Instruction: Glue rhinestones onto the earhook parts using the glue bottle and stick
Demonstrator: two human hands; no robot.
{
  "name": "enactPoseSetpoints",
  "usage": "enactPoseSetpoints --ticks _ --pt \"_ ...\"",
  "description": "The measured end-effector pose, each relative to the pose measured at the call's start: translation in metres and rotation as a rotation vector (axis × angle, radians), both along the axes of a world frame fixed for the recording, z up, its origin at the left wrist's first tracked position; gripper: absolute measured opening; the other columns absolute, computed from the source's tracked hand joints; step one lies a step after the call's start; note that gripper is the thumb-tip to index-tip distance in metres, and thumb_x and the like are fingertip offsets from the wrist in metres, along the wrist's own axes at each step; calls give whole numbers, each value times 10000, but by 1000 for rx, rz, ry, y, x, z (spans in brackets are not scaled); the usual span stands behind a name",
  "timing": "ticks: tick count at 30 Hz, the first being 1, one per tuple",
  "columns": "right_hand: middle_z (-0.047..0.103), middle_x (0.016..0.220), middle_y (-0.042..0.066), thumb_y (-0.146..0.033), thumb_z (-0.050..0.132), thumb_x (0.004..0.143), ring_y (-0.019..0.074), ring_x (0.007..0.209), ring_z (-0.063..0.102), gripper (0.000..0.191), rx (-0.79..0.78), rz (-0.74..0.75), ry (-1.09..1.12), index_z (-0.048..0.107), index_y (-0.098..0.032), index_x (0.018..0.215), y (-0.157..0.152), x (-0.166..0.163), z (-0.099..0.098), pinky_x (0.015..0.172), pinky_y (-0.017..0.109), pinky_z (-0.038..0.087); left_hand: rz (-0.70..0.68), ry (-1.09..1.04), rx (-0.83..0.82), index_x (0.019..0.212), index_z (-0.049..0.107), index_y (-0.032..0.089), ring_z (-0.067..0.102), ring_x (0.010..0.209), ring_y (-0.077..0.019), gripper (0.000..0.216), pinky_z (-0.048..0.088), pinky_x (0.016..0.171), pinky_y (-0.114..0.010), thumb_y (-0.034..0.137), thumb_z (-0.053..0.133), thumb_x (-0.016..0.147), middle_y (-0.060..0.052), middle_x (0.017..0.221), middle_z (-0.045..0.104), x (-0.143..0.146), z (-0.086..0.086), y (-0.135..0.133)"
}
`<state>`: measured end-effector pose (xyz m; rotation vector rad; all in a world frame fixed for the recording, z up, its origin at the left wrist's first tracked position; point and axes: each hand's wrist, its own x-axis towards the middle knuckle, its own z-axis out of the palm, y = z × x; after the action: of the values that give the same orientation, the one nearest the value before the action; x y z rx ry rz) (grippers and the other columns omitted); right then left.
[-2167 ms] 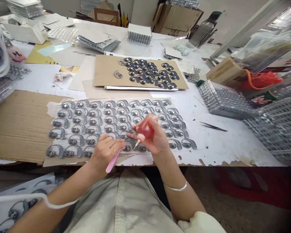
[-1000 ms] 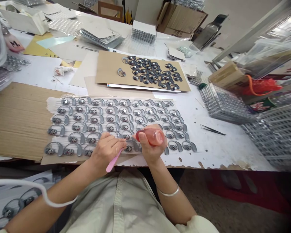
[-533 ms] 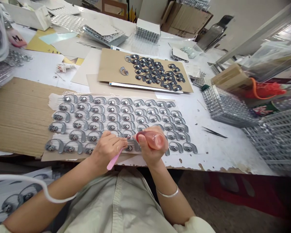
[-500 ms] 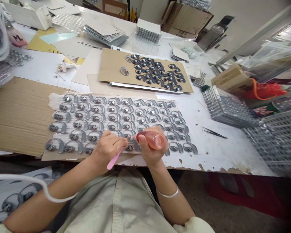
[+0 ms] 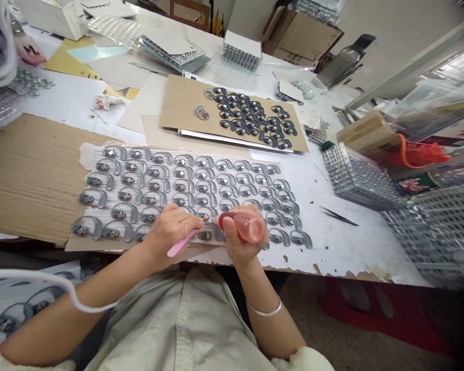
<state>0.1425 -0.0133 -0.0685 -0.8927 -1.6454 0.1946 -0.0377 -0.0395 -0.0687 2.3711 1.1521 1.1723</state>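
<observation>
My left hand (image 5: 174, 229) is closed around a slim tool with a flat pink handle (image 5: 181, 245); its working tip is too small to make out. In my right hand (image 5: 242, 247) I grip a translucent reddish squeeze bottle (image 5: 243, 226), tilted with its narrow end toward my left fingers. Both hands hover over rows of grey hook-shaped pieces (image 5: 152, 198), each with a shiny round end. The pieces lie on a ribbed whitish sheet (image 5: 88, 154) over cardboard. One hook-shaped piece (image 5: 205, 234) sits between my hands, with several others partly hidden beneath them.
Behind the sheet, a brown board (image 5: 181, 103) carries darker hook-shaped pieces (image 5: 251, 116). Black tweezers (image 5: 338, 216) lie at the right, near stacked clear trays (image 5: 359, 178). Bare cardboard (image 5: 34, 175) covers the left side. A white cable (image 5: 71, 291) crosses by my left forearm.
The view has shifted slightly. The pink handle has swung a little to the left and up in my left hand. My right hand keeps the bottle at nearly the same spot.
</observation>
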Motion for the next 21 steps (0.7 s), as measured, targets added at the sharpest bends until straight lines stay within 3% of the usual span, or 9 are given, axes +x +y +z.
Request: enactPoseSetpoints --ticks 10,21 --pt "593 733 30 -154 671 748 170 679 565 158 41 14 8 569 -201 860 1 0 -3 613 363 501 -39 -41 -106 891 613 182 644 724 -140 112 359 732 -302 215 516 936 -13 813 711 -7 -1 5" --pt "591 718 20 -197 661 775 165 661 567 113 47 1 20 568 -199 840 1 1 -1 595 356 504 -60 -97 -105 925 627 189 649 712 -142 129 391 753 -303 253 516 941 -29 841 728 -9 -1 9"
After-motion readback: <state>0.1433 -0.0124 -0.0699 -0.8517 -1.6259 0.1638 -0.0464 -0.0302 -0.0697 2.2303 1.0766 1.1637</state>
